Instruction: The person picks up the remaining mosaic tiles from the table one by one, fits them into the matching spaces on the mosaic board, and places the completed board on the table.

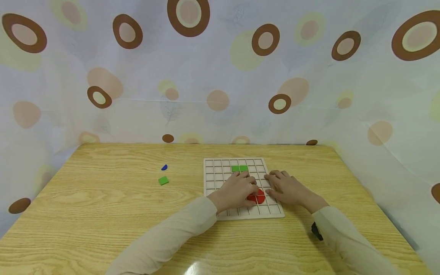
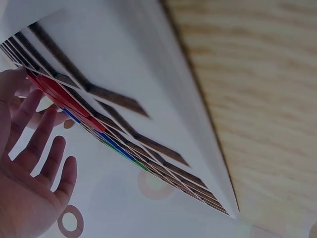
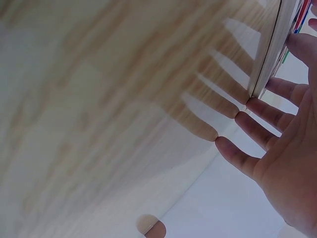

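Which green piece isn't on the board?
The green piece on the bare tabletop, near the blue piece; the other green ones lie on the board.

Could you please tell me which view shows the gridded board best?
The head view: most of the board shows, though the left hand covers part. The left wrist view shows it steeply slanted; the right wrist view, mainly its edge.

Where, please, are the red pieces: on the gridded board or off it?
On: the red pieces lie on the gridded board, partly hidden by the left hand.
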